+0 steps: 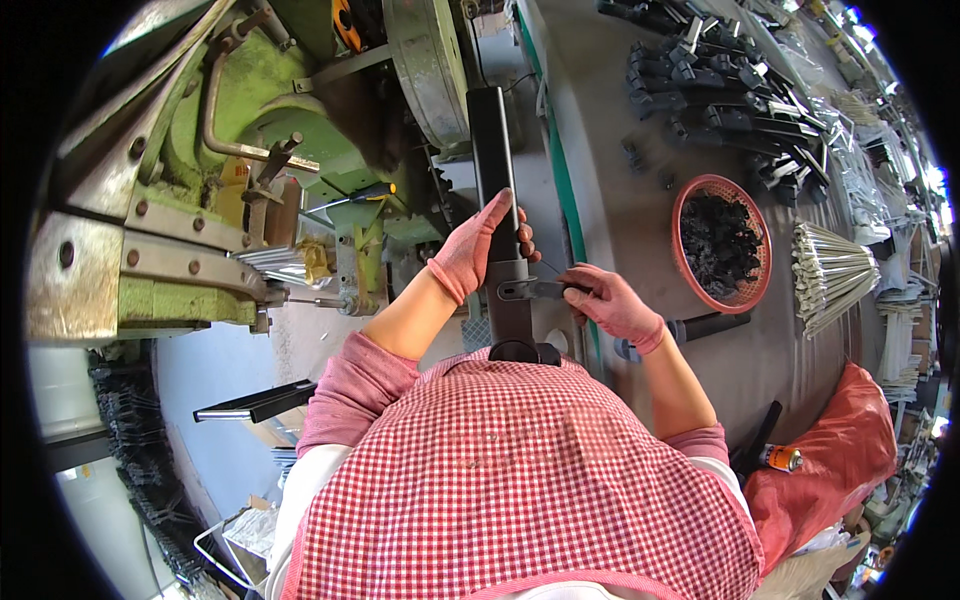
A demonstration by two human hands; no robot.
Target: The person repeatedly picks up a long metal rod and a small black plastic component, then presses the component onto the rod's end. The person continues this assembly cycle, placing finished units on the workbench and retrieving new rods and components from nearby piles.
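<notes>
A long black rectangular tube (pixel 490 140) stands out in front of my body, its near end close to my apron. My left hand (pixel 468 252) is wrapped round the middle of it, the thumb lying along the upper face. Just below that hand, a black bracket (pixel 508 272) with a slotted tab sits on the tube. My right hand (pixel 618 308) pinches the outer end of a small dark flat piece (pixel 546 290), whose other end meets the bracket. Whether the two are joined cannot be seen. Both hands wear pink gloves with the fingertips bare.
On the grey table at right stand a red basket (pixel 680 245) of small black parts, a pile of black brackets (pixel 720 90) and a bundle of pale rods (pixel 832 278). A green machine (pixel 200 190) with a screwdriver (pixel 370 193) is at left. A red sack (pixel 840 460) lies near right.
</notes>
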